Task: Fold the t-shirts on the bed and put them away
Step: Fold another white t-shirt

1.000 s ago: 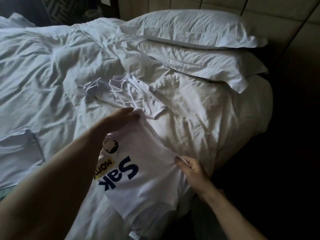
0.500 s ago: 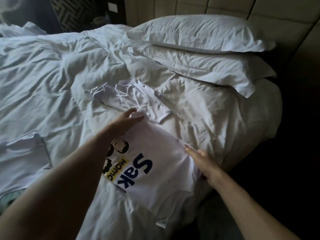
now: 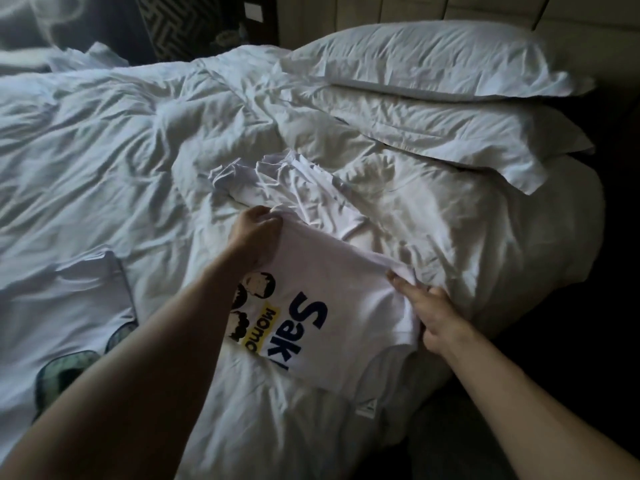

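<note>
Two white pillows (image 3: 433, 95) stacked at upper right of frame, against padded headboard (image 3: 415, 8). Rumpled white duvet (image 3: 104, 150) spread across left and centre. Dark patterned panel (image 3: 180, 26) seen at upper left.

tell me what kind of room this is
Most likely a bedroom, perhaps in a hotel: a bed with a rumpled white duvet, two stacked pillows against a padded headboard, and a printed t-shirt being handled on it.

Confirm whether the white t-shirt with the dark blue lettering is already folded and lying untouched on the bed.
No: both the left hand and right hand grip the white printed t-shirt, spread open.
</note>
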